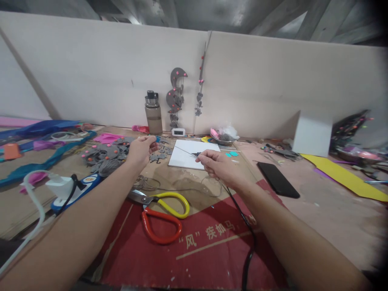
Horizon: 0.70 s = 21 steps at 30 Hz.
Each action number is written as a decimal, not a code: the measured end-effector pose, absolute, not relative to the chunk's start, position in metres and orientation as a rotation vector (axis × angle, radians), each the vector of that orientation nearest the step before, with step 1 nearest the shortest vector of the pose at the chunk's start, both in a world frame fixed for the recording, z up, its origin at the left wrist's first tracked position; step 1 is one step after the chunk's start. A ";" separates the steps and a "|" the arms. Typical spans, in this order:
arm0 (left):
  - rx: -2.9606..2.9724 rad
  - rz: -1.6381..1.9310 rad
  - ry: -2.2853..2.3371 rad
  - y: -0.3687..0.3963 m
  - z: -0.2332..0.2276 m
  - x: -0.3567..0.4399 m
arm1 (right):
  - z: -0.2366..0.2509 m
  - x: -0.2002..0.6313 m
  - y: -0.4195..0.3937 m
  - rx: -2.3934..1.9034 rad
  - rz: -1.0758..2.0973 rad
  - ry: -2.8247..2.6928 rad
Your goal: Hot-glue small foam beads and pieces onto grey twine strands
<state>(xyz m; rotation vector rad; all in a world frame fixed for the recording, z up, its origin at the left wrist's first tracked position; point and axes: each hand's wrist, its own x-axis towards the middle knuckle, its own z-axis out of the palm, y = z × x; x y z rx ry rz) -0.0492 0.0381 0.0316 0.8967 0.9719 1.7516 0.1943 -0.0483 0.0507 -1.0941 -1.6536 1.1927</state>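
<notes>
Here, left hand [142, 148] pinched on a small blue piece [158, 138], mostly hidden, right hand [218, 165] clamped on a thin corded tool [197, 154].

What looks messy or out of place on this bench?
Grey cutouts lie heaped beside the left hand. The scissors lie open on the red mat, and a black cable trails under the right hand.

Bare cardboard [188, 184] lies open at frame centre; scissors [162, 212] block lower centre, a phone [278, 179] the right, grey cutouts [106, 155] the left.
</notes>
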 end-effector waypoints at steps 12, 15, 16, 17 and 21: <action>0.853 1.945 0.766 0.041 0.039 -0.059 | 0.070 0.238 -0.047 -0.871 1.654 -2.292; 0.890 1.897 0.750 0.035 0.040 -0.051 | 0.069 0.239 -0.043 -1.030 1.448 -2.483; 0.906 1.883 0.747 0.033 0.041 -0.048 | 0.068 0.238 -0.040 -1.146 1.311 -2.446; 0.922 1.869 0.748 0.031 0.041 -0.046 | 0.066 0.237 -0.038 -1.288 1.141 -2.375; 0.989 1.824 0.795 0.027 0.039 -0.040 | 0.057 0.229 -0.032 -1.819 0.296 -2.032</action>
